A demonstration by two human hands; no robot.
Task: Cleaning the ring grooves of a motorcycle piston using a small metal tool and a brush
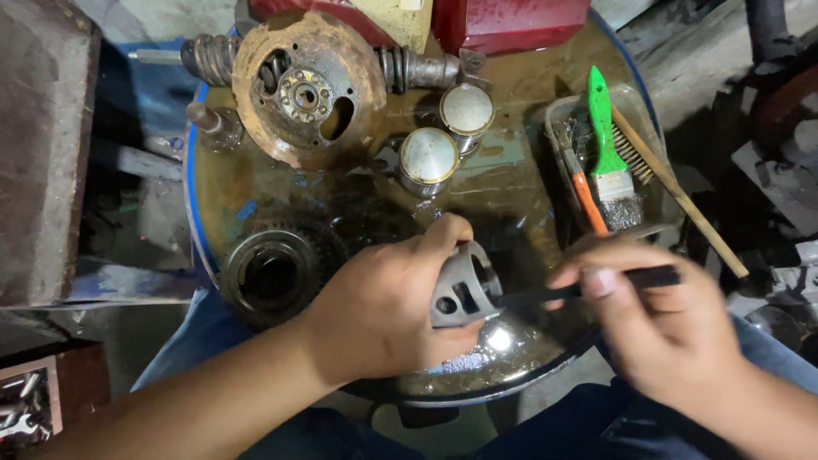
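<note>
1. While you lean over the oily drum top [511, 183], your left hand [379, 307] wraps closed around a grey slotted metal part [464, 290], held just above the drum's near edge.
2. Your right hand [665, 328] pinches a thin dark tool [588, 285], its tip reaching into the part.
3. Beyond: rusty disc [307, 85], two capped cylinders [429, 158], gear [277, 268], tray of brushes [613, 162].

Dull grey metal housing [464, 294]; rusty rough flywheel [307, 85]; glossy wet drum top [503, 192]; green plastic brush [607, 145].
</note>
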